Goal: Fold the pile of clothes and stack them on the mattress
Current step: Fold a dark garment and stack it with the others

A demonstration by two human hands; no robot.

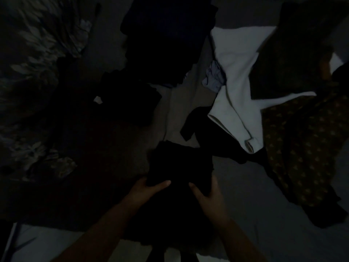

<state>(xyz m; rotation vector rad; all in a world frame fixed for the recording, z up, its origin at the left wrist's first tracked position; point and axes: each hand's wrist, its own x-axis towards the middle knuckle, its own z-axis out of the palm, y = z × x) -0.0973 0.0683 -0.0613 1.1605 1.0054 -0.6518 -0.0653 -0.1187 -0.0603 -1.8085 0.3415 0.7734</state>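
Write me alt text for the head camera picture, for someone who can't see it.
In a very dark room, the left hand and right hand grip the two sides of a black garment over a mattress. Farther off lie a white garment, a patterned brown cloth and a dark pile.

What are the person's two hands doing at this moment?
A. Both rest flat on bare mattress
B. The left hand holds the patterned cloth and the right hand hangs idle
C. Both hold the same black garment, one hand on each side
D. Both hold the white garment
C: the left hand and right hand each grip a side of the black garment, thumbs lying on top; the white garment lies untouched farther away.
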